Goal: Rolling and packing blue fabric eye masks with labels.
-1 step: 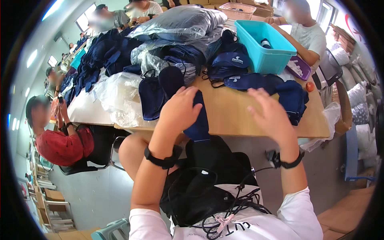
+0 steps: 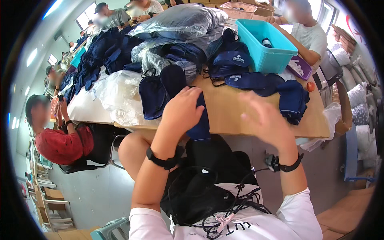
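My left hand [image 2: 182, 111] lies over a long navy fabric piece [image 2: 202, 126] that reaches past the table's front edge. Its fingers rest on the cloth with the thumb apart. A rounded navy fabric piece [image 2: 171, 78] and a navy pouch-like piece with a black cord [image 2: 153, 98] lie just left of that hand. My right hand [image 2: 266, 122] hovers over the bare wood at the right, slightly blurred, its fingers spread and holding nothing. Beyond it are a navy piece with a white print [image 2: 248, 81] and a folded navy bundle [image 2: 293, 102].
Clear plastic bags [image 2: 180, 25] and a navy fabric heap [image 2: 108, 50] cover the far table. A turquoise bin [image 2: 274, 60] stands at the back right, beside a purple tray [image 2: 305, 72] and a small red round thing [image 2: 310, 85]. Other people sit around the table, one in red [image 2: 66, 142] at left.
My right hand has shifted a little to the left and toward me. My left hand has barely moved on the cloth.
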Demonstrator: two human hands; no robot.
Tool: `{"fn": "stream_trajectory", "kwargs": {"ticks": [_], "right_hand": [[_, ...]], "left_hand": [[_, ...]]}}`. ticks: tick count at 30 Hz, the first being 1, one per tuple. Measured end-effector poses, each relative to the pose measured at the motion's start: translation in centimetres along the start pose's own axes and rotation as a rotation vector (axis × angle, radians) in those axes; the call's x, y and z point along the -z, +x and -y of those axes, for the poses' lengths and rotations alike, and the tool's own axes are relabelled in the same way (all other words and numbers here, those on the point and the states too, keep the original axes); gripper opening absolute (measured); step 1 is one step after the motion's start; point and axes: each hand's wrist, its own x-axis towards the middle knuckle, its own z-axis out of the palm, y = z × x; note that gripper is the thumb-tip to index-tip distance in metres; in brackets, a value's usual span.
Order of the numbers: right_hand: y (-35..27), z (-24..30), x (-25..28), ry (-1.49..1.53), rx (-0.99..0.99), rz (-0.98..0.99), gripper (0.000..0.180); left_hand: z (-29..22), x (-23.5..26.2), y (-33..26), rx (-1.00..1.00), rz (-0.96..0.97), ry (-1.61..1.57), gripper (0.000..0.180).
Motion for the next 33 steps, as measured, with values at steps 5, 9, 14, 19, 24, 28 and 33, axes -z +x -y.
{"fn": "stream_trajectory", "kwargs": {"ticks": [5,9,14,19,24,28,33], "right_hand": [[-1.3,0.9,-4.6,0.102,0.2,0.128,0.034],[-2.7,0.6,-5.3,0.111,0.139,0.016,0.028],[-3.5,0.4,-5.1,0.06,0.121,-0.027,0.048],[-3.4,0.6,-6.3,-0.174,0.313,-0.118,0.058],[-3.2,-0.2,-4.4,-0.02,0.305,-0.028,0.034],[-2.3,-0.2,-3.5,-0.023,0.249,-0.071,0.029],[-4.2,0.1,-4.0,-0.024,0.133,-0.123,0.03]], "left_hand": [[-1.5,-5.8,0.4,-0.072,-0.116,0.271,0.044],[-4.2,-8.1,1.6,-0.141,-0.206,0.216,0.037],[-2.4,-6.0,3.4,-0.096,0.043,-0.153,0.042],[-1.2,-6.7,2.3,0.007,0.041,0.095,0.059],[-0.7,-4.4,3.2,0.033,0.185,0.076,0.055],[-0.7,-5.1,3.7,-0.053,0.123,0.125,0.048],[-3.6,-4.9,2.3,-0.077,0.178,-0.043,0.045]]}}
